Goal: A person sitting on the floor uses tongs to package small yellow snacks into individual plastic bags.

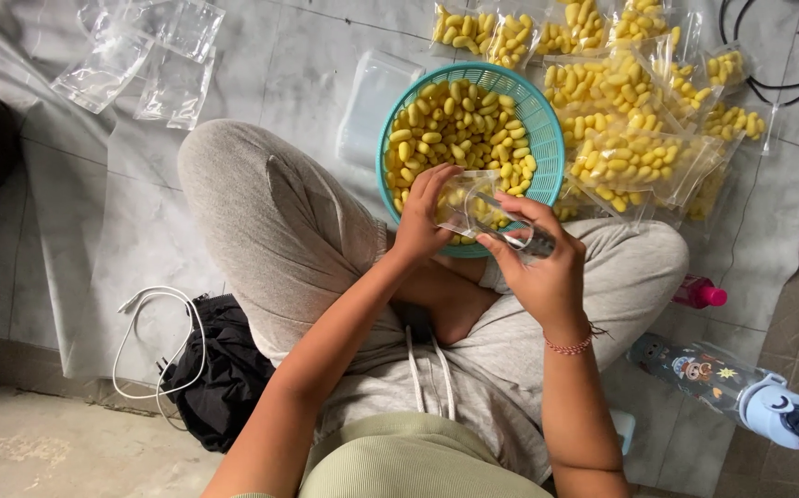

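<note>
Pouch (469, 201) of clear plastic clamped between left hand (420, 217) and right hand (538, 267), directly above basket (547, 138); long axis runs hand to hand.

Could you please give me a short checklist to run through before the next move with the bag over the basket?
1. Left hand grips the small clear bag: ok.
2. Right hand grips the bag's near edge: ok.
3. Bag sits over the teal basket, so spills fall in: ok.
4. Basket holds plenty of yellow cocoons: ok.
5. Bag mouth open: cannot tell.
6. Spare empty bags lie on the sheet, far left: ok.
</note>
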